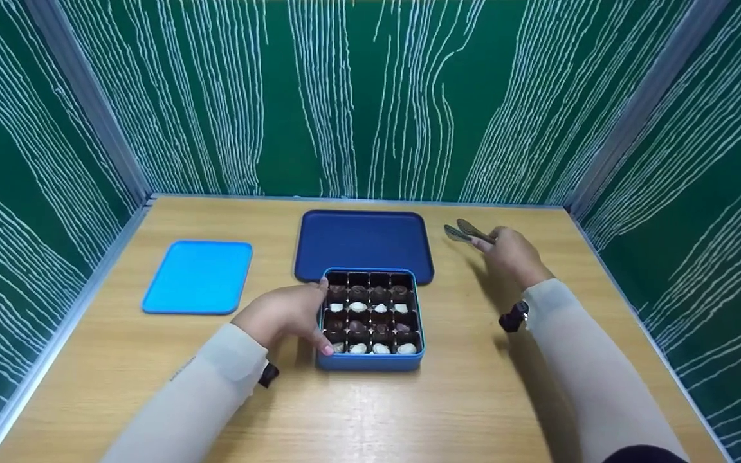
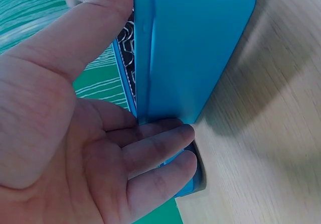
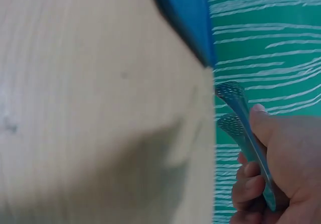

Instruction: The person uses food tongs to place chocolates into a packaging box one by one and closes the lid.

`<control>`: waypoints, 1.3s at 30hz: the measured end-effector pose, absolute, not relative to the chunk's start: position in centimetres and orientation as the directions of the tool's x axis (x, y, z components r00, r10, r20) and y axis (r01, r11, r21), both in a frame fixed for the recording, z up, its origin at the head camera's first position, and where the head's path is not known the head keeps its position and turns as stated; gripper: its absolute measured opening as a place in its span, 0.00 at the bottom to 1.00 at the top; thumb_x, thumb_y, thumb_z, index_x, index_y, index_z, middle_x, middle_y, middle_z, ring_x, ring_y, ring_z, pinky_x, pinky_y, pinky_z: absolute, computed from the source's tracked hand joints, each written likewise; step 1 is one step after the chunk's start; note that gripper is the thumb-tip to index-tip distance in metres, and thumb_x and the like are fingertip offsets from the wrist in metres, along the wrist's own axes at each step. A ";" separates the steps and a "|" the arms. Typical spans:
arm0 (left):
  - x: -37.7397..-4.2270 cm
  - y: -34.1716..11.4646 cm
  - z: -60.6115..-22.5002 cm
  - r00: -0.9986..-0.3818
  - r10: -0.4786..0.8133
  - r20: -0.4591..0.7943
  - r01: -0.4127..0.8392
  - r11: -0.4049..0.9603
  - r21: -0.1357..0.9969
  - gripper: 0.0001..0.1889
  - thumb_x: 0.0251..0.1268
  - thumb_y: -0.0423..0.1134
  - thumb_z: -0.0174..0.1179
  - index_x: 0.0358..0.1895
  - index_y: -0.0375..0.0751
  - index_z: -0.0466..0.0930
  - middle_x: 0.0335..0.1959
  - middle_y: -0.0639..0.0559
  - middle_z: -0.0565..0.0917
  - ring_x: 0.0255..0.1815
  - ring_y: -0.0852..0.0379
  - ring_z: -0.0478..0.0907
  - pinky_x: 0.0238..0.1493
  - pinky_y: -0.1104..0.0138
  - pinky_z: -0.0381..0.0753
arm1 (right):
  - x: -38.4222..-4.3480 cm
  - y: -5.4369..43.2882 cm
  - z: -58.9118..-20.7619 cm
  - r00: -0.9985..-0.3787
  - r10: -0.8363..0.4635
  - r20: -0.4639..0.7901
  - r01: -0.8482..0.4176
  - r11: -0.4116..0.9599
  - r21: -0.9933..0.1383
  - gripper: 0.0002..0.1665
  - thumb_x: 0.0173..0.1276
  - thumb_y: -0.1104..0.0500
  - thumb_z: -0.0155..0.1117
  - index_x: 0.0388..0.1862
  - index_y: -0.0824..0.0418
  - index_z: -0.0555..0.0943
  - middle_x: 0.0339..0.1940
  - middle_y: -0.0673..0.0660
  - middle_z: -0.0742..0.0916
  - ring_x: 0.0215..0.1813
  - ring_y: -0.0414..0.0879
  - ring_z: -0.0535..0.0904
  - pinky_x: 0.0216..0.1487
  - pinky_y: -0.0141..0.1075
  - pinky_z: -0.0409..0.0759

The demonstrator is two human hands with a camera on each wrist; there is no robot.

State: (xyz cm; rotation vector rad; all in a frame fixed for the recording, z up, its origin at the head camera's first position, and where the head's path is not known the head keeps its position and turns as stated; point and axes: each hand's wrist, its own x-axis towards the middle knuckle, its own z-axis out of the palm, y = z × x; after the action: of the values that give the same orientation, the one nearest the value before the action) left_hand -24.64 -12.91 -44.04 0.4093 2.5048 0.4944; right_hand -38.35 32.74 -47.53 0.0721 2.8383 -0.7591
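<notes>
A blue square box of chocolates (image 1: 370,361) sits at the middle of the table, its dividers holding rows of dark and white chocolates. My left hand (image 1: 285,314) holds the box by its left side, thumb at the near corner and fingers at the far one. In the left wrist view the thumb lies on the rim and the fingertips (image 2: 183,133) bend round the corner of the blue wall (image 2: 195,48). Off to the right, my right hand (image 1: 515,256) grips metal tongs (image 1: 466,233) above the table; their two perforated ends stand apart, with nothing between them.
Behind the box lies a dark blue tray (image 1: 364,241), its near edge partly covered by the box. A light blue lid-like panel (image 1: 198,278) rests on the wooden table (image 1: 370,424) at left. Green walls with white lines (image 1: 402,96) enclose the table.
</notes>
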 end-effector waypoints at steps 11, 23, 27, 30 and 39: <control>-24.5 -13.1 -44.3 -0.814 0.397 -0.424 0.181 0.867 0.465 0.79 0.51 0.56 0.92 0.95 0.36 0.39 0.95 0.38 0.56 0.94 0.41 0.61 0.94 0.47 0.63 | -39.0 34.6 -50.9 -0.980 0.061 -0.188 0.134 0.903 -0.408 0.39 0.92 0.35 0.54 0.69 0.71 0.78 0.59 0.72 0.89 0.54 0.65 0.84 0.60 0.61 0.83; -25.4 -14.2 -44.7 -0.866 0.358 -0.349 0.135 0.839 0.527 0.56 0.71 0.58 0.80 0.92 0.41 0.60 0.90 0.40 0.70 0.88 0.38 0.72 0.87 0.44 0.75 | -39.3 33.7 -51.0 -0.985 0.049 -0.167 0.088 0.969 -0.233 0.39 0.92 0.40 0.55 0.72 0.77 0.78 0.62 0.80 0.87 0.59 0.73 0.88 0.61 0.68 0.89; -26.7 -15.1 -44.9 -0.938 0.270 -0.217 0.113 0.831 0.544 0.35 0.85 0.55 0.67 0.84 0.39 0.76 0.84 0.41 0.79 0.83 0.37 0.77 0.84 0.42 0.79 | -39.0 33.0 -50.1 -0.991 0.053 -0.126 0.076 0.980 -0.184 0.36 0.90 0.39 0.58 0.62 0.75 0.82 0.56 0.78 0.86 0.53 0.72 0.86 0.55 0.68 0.90; -28.1 -16.6 -45.2 -0.981 0.158 -0.112 0.080 0.858 0.507 0.25 0.87 0.50 0.66 0.74 0.37 0.86 0.73 0.39 0.88 0.76 0.36 0.84 0.79 0.41 0.83 | -38.3 31.4 -48.6 -0.995 -0.004 -0.103 0.014 0.986 -0.169 0.34 0.91 0.43 0.58 0.70 0.73 0.82 0.65 0.78 0.85 0.63 0.76 0.84 0.64 0.70 0.88; -30.9 -22.5 -46.9 -0.988 -0.106 -0.112 -0.141 0.916 0.376 0.15 0.85 0.47 0.68 0.44 0.37 0.88 0.35 0.46 0.81 0.40 0.44 0.81 0.44 0.52 0.82 | -33.8 23.7 -44.3 -0.929 -0.305 -0.207 -0.168 0.851 -0.498 0.29 0.90 0.45 0.62 0.73 0.67 0.84 0.66 0.73 0.90 0.64 0.69 0.89 0.66 0.61 0.90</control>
State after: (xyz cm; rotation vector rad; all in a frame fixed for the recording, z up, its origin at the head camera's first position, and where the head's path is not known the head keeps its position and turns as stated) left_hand -30.91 -22.48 -46.89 -0.1926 2.9874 0.5959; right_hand -33.77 23.66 -44.30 -0.3594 2.7482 -0.7024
